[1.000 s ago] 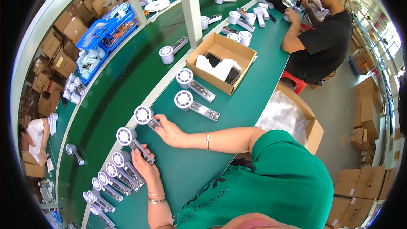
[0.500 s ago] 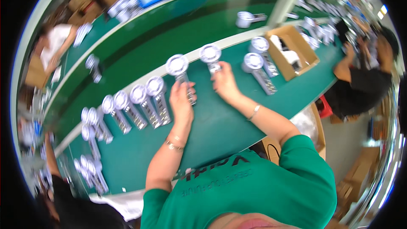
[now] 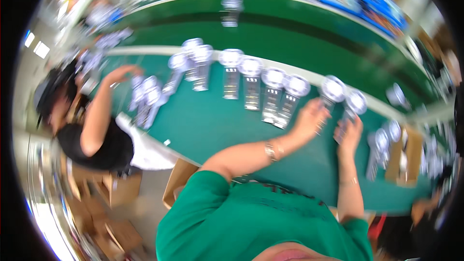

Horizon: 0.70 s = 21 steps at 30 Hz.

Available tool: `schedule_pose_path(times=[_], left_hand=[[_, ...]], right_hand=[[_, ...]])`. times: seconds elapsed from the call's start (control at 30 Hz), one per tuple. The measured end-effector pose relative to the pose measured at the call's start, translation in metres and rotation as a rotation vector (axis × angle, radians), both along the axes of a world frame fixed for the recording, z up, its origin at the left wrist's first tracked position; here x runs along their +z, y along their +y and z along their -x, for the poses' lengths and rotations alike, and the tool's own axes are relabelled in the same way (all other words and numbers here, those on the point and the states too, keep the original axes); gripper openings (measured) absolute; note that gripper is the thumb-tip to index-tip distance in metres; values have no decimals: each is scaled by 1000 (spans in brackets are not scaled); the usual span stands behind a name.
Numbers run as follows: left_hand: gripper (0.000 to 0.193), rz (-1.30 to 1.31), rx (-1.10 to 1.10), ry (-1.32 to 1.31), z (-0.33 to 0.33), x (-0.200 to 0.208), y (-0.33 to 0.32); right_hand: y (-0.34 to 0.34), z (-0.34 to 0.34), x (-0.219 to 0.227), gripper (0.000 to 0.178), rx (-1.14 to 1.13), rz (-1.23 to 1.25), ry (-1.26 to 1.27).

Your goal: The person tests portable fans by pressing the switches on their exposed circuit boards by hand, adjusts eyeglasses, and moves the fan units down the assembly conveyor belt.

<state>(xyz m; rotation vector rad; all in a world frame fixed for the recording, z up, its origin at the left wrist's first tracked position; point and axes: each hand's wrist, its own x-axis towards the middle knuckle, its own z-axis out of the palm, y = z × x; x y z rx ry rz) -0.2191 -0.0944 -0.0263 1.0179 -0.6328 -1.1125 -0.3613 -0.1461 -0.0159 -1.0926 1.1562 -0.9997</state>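
My left hand [image 3: 307,123] is closed round the handle of a white handheld fan [image 3: 333,88], whose round head points away from me. Close beside it, my right hand [image 3: 350,136] grips the handle of another handheld fan [image 3: 356,101]. The two heads are near each other, and I cannot tell whether they touch. Left of my hands, several similar fans, among them one fan [image 3: 252,84], lie in a row on the green table [image 3: 208,130], handles toward me. The picture is smeared by motion, so finer details are lost.
At the right, more fans [image 3: 379,145] lie beside an open cardboard box [image 3: 412,159]. A person in black [image 3: 96,135] works at the left, near another cluster of fans [image 3: 149,96]. Beyond the pale table edge runs a green belt [image 3: 290,34] carrying a fan [image 3: 232,10].
The view has swung to the left, so the table's contents appear farther right. My right hand has brought its fan closer to the one in my left hand. Both hands keep their hold.
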Motion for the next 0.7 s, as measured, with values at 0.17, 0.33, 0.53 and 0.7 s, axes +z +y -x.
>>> schedule_pose_path(times=[0.17, 0.33, 0.53, 0.7], left_hand=[[38, 138, 6, 44, 11, -4, -1], [38, 94, -4, 116, 8, 13, 10], [38, 121, 1, 83, 14, 1, -2], [37, 77, 7, -2, 4, 4, -1]], right_hand=[[3, 12, -3, 42, -47, 51, 38], [8, 11, 2, 40, -5, 63, -10], [6, 12, 1, 39, -50, 60, 14], [5, 5, 3, 42, -42, 64, 17]])
